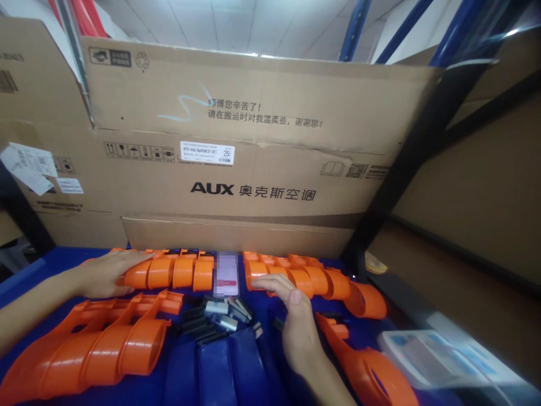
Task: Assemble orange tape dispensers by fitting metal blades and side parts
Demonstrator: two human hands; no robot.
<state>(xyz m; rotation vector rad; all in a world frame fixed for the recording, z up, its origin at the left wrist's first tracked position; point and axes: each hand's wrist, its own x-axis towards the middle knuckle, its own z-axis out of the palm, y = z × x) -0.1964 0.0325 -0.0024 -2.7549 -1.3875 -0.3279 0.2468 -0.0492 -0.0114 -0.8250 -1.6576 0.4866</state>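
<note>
At the far left, my left hand rests with outstretched fingers on the end of a back row of orange plastic ring-shaped parts. My right hand is open, fingers extended and pointing left, in front of the right back row of orange rings; whether its fingertips touch that row I cannot tell. Between the hands lies a loose pile of small black and silver pieces. A larger row of orange rings lies at the front left. Another orange part sits right of my right forearm.
A phone with a lit screen stands between the back rows. An AUX cardboard panel rises behind the blue work surface. A dark metal post stands at the right, near a clear plastic box.
</note>
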